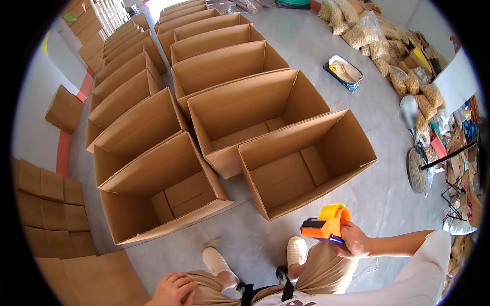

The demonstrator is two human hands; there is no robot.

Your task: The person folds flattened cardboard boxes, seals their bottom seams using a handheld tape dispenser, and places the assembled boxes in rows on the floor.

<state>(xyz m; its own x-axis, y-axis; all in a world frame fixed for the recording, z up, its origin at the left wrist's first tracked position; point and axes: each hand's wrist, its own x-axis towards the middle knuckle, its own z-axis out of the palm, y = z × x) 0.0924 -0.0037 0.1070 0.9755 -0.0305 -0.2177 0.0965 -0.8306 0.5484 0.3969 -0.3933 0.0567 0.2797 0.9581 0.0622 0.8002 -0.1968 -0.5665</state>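
Note:
My right hand (353, 239) is closed round the handle of an orange tape dispenser (334, 223), held in front of my right thigh. A yellow roll of tape (332, 211) sits on the dispenser, and its dark front end points left. My left hand (175, 289) is by my left thigh, fingers loosely bent, with no object visible in it. Ahead of my feet stand the two nearest cardboard boxes, an open-topped right one (279, 184) and an open-topped left one (179, 196). Neither hand touches them.
Behind these, more open boxes (224, 64) run back in two rows. Flat-sided cartons (48, 206) are stacked at left. Filled clear bags (365, 33) line the right side, near a pedestal fan (416, 168). A blue-edged container (343, 72) lies on the grey floor (367, 132).

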